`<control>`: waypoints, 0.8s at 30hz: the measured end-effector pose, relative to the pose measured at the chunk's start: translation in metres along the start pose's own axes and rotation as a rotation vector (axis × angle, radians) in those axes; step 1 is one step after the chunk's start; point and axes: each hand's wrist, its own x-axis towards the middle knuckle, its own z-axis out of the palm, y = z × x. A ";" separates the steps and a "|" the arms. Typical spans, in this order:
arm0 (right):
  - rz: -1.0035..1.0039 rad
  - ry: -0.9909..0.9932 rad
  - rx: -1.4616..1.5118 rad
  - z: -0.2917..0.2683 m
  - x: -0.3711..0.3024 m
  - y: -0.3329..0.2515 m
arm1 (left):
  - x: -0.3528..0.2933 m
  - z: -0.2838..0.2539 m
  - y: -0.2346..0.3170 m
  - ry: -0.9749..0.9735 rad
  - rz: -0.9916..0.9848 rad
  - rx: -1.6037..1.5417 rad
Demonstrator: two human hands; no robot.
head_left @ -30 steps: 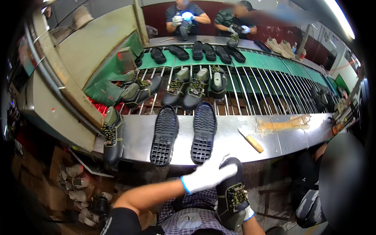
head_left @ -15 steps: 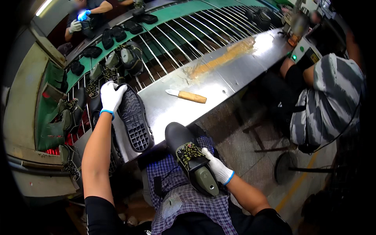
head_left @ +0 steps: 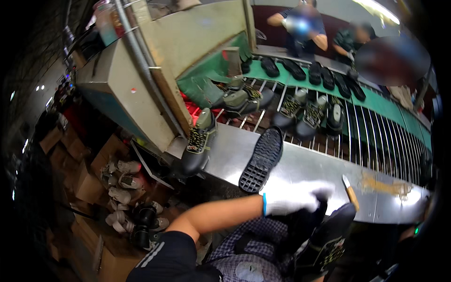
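Observation:
My left hand [head_left: 298, 198], in a white knit glove with a blue cuff, is over the front of the metal bench, smeared by motion; its finger pose is unclear. Just right of it, a black safety shoe [head_left: 324, 239] with black-and-yellow laces is tilted above my lap, its dark toe pointing up toward the bench. My right hand is hidden, so its grip does not show. A black rubber outsole [head_left: 261, 160] lies tread up on the bench, apart from my left hand. Beyond the shoe's toe rests a knife [head_left: 350, 192] with a wooden handle.
Laced shoes [head_left: 312, 117] stand on the metal bar rack behind the bench [head_left: 300, 160]. Another shoe [head_left: 197, 143] sits at the bench's left end. Several black soles [head_left: 322, 76] line a green strip. Cartons [head_left: 89, 181] and loose shoes [head_left: 124, 181] are lower left. Two people work across the rack.
My view has swung left. My left hand has let go of the outsole and moved right toward the shoe. My right hand, earlier on the shoe's side, no longer shows.

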 end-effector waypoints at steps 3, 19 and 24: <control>-0.010 0.023 -0.044 -0.020 0.003 0.004 | -0.006 0.023 -0.055 -0.156 -0.080 0.061; -0.089 0.044 -0.011 -0.092 -0.060 0.073 | 0.090 0.049 -0.074 -0.298 -0.170 -0.332; -0.068 -0.019 0.062 -0.096 -0.057 0.077 | 0.096 0.051 -0.084 -0.282 -0.257 -0.363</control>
